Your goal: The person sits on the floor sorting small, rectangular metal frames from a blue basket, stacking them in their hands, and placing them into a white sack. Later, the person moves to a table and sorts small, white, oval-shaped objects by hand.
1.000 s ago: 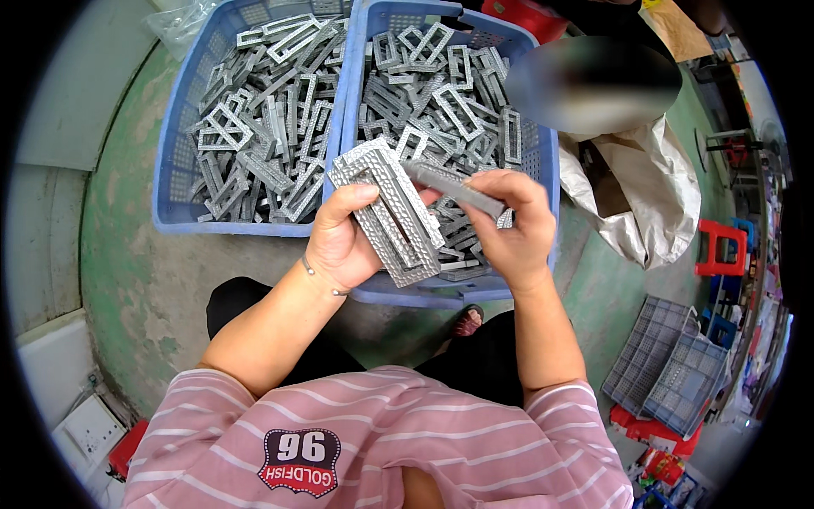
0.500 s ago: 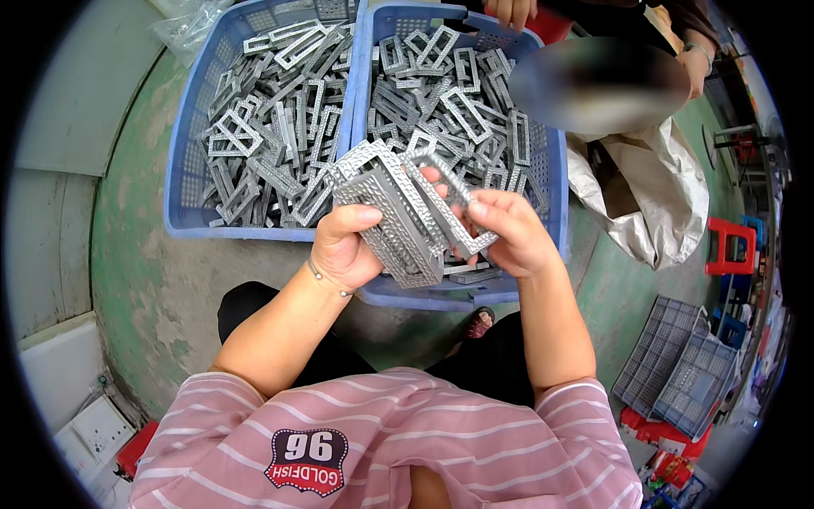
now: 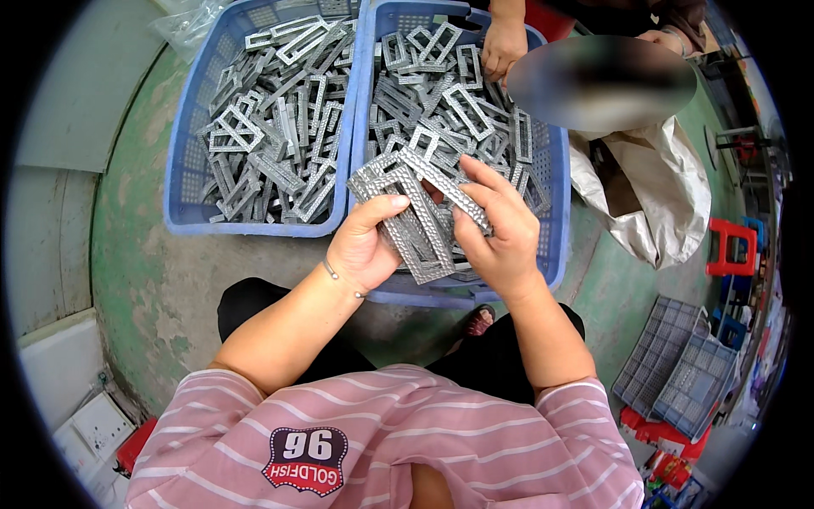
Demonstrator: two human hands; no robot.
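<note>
My left hand [image 3: 366,248] is closed round a stack of silver rectangular metal frames [image 3: 417,242], its thumb lying over the top one. The frames have a dimpled surface and a long slot through the middle. Another such frame [image 3: 448,188] slants off the stack's right side, with its lower end between the thumb and fingers of my right hand [image 3: 506,233]. Both hands are above the near part of the right blue basket [image 3: 555,216], which holds many more of these frames. Part of the right hand's grip is hidden behind its own fingers.
A second blue basket [image 3: 174,182] full of metal frames stands on the left. At the far right, a co-worker's hand [image 3: 504,47] reaches over the right basket. Beyond its right side are a whitish sack [image 3: 670,204], a red stool [image 3: 731,248] and grey crates [image 3: 670,356].
The slanting frame has swung closer against the stack, and my right hand's fingers have lifted and spread along it. My left hand has shifted slightly right. The co-worker's hand has come down into the basket.
</note>
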